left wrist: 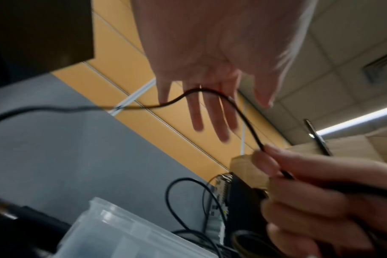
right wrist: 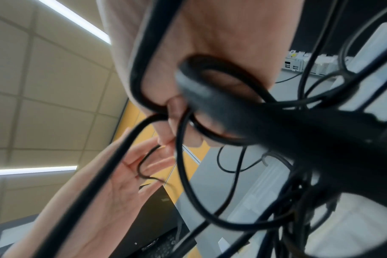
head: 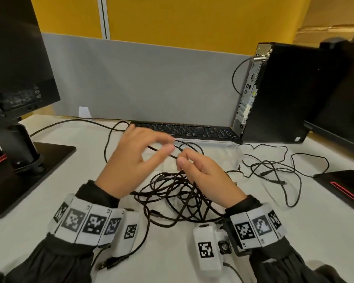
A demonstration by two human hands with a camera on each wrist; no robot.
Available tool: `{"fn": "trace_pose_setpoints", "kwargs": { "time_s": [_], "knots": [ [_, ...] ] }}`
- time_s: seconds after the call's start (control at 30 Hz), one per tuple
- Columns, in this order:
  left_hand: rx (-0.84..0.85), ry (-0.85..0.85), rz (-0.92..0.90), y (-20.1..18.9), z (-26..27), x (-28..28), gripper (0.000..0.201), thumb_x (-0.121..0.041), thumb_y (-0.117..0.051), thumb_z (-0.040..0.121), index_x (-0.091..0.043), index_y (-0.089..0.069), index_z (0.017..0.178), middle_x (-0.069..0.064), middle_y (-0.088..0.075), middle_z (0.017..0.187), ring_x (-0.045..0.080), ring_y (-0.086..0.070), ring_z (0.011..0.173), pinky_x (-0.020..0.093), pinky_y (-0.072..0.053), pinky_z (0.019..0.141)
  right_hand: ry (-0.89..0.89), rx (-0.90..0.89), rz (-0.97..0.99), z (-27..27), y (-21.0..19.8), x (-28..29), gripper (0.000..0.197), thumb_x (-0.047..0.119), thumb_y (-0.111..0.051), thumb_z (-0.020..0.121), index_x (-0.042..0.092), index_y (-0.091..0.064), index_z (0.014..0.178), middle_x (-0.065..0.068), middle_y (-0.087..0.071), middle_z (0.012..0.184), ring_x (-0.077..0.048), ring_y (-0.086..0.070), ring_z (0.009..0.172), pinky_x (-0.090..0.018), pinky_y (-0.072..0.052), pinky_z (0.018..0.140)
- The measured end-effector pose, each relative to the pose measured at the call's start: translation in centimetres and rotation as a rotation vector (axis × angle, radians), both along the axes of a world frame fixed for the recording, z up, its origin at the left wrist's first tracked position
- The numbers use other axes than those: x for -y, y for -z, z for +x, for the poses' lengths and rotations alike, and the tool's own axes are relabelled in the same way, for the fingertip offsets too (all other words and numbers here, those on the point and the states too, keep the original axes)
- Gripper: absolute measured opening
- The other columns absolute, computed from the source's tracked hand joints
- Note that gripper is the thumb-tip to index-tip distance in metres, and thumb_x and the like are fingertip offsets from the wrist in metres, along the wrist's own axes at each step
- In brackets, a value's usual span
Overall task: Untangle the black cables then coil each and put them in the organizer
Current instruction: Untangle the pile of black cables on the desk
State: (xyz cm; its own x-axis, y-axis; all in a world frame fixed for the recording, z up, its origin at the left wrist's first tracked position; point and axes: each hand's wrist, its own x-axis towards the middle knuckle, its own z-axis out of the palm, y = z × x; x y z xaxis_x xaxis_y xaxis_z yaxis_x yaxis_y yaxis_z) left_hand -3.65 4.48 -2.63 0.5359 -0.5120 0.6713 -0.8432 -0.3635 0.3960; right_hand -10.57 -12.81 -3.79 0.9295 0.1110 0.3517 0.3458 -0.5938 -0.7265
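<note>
The right hand (head: 204,176) pinched a thin black cable (head: 164,152) with its curled fingers (head: 182,161). The left hand (head: 131,166) was loose and spread, its fingers (left wrist: 198,115) straight; whether they touched the cable, I could not tell. The held piece ran sideways from fingers to fingers, a bit slanted. Below the fingers, the other black cables (head: 176,197) lay in a round, messy pile of smooth, bendy loops on the white bench (head: 74,180). Just past the fingers sat the organizer (head: 219,154), a see-through plastic box. Behind it lay a flat black keyboard (head: 184,130).
</note>
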Motion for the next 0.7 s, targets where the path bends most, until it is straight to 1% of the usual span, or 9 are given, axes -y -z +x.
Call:
{"fn": "trace_pose_setpoints", "kwargs": {
  "time_s": [0.07, 0.17, 0.27, 0.33, 0.4, 0.47, 0.53, 0.6, 0.7],
  "knots": [
    [0.018, 0.038, 0.069, 0.1, -0.4, 0.6, 0.029, -0.058, -0.044, 0.084, -0.036, -0.062, 0.082, -0.020, -0.057, 0.069, -0.001, -0.053, 0.080, 0.024, -0.029, 0.101, 0.017, 0.037, 0.057, 0.0, 0.0, 0.0, 0.025, 0.024, -0.042, 0.099, 0.029, -0.050, 0.076, 0.015, -0.043, 0.054, -0.004, -0.038, 0.052, -0.020, -0.031, 0.053],
    [-0.112, 0.140, -0.087, -0.3, -0.4, 0.6, 0.027, -0.042, -0.055, 0.085, -0.018, -0.060, 0.073, -0.010, -0.057, 0.065, 0.004, -0.051, 0.063, 0.009, -0.036, 0.067, -0.034, -0.002, 0.109, -0.3, -0.1, 0.1, 0.021, 0.023, -0.046, 0.098, 0.024, -0.053, 0.077, 0.013, -0.042, 0.050, -0.003, -0.037, 0.049, -0.017, -0.032, 0.053],
    [-0.479, 0.052, -0.691, -1.0, 1.1, -1.0, 0.021, -0.021, -0.051, 0.094, -0.017, -0.052, 0.073, -0.011, -0.050, 0.053, 0.001, -0.043, 0.053, 0.012, -0.036, 0.061, -0.063, -0.075, 0.065, -0.2, 0.0, 0.8, 0.022, 0.023, -0.053, 0.094, 0.021, -0.054, 0.073, 0.013, -0.049, 0.055, 0.000, -0.043, 0.054, -0.016, -0.038, 0.060],
    [-0.779, 0.004, -1.102, -1.1, 2.5, -2.9, 0.023, -0.028, -0.044, 0.098, -0.020, -0.049, 0.076, -0.009, -0.035, 0.046, 0.006, -0.030, 0.047, 0.019, -0.033, 0.063, -0.017, -0.114, 0.004, 0.0, 0.2, 1.4, 0.018, 0.026, -0.056, 0.093, 0.019, -0.058, 0.076, 0.005, -0.055, 0.066, -0.005, -0.048, 0.063, -0.026, -0.043, 0.067],
    [-0.946, -0.039, -1.261, -0.5, 3.6, -4.2, 0.021, -0.032, -0.045, 0.098, -0.020, -0.051, 0.081, -0.009, -0.034, 0.048, 0.006, -0.030, 0.045, 0.020, -0.035, 0.067, -0.009, -0.150, -0.059, 0.0, 0.2, 1.7, 0.018, 0.030, -0.052, 0.094, 0.021, -0.060, 0.081, 0.002, -0.057, 0.069, -0.001, -0.049, 0.063, -0.022, -0.043, 0.066],
    [-0.848, -0.143, -1.108, 0.1, 4.0, -3.9, 0.018, -0.028, -0.043, 0.098, -0.018, -0.058, 0.096, -0.013, -0.052, 0.068, 0.002, -0.048, 0.060, 0.024, -0.040, 0.079, -0.035, -0.170, -0.141, -0.1, 0.2, 1.4, 0.020, 0.033, -0.047, 0.096, 0.029, -0.056, 0.079, 0.010, -0.051, 0.065, 0.003, -0.045, 0.058, -0.013, -0.037, 0.059],
    [-0.501, -0.304, -0.784, 0.0, 3.2, -2.8, 0.027, -0.030, -0.041, 0.098, -0.020, -0.055, 0.119, -0.013, -0.058, 0.106, 0.003, -0.054, 0.099, 0.029, -0.040, 0.096, -0.064, -0.178, -0.170, -0.3, 0.1, 1.1, 0.023, 0.034, -0.045, 0.097, 0.035, -0.051, 0.075, 0.012, -0.048, 0.064, 0.001, -0.041, 0.058, -0.016, -0.035, 0.060],
    [-0.108, -0.332, -0.412, -0.4, 1.8, -1.8, 0.038, -0.041, -0.041, 0.094, -0.026, -0.047, 0.129, -0.016, -0.044, 0.130, 0.004, -0.037, 0.127, 0.036, -0.025, 0.112, -0.072, -0.172, -0.165, -0.5, 0.1, 1.0, 0.024, 0.035, -0.044, 0.098, 0.036, -0.048, 0.074, 0.012, -0.046, 0.062, -0.001, -0.039, 0.058, -0.020, -0.035, 0.060],
    [0.085, -0.103, -0.011, -1.1, -0.1, -0.6, 0.048, -0.058, -0.043, 0.084, -0.035, -0.051, 0.125, -0.020, -0.037, 0.140, 0.001, -0.017, 0.140, 0.039, 0.002, 0.118, -0.067, -0.126, -0.115, -0.4, -0.1, 0.9, 0.024, 0.034, -0.042, 0.098, 0.035, -0.047, 0.075, 0.009, -0.043, 0.061, -0.003, -0.038, 0.057, -0.022, -0.034, 0.059]
  ]
}}
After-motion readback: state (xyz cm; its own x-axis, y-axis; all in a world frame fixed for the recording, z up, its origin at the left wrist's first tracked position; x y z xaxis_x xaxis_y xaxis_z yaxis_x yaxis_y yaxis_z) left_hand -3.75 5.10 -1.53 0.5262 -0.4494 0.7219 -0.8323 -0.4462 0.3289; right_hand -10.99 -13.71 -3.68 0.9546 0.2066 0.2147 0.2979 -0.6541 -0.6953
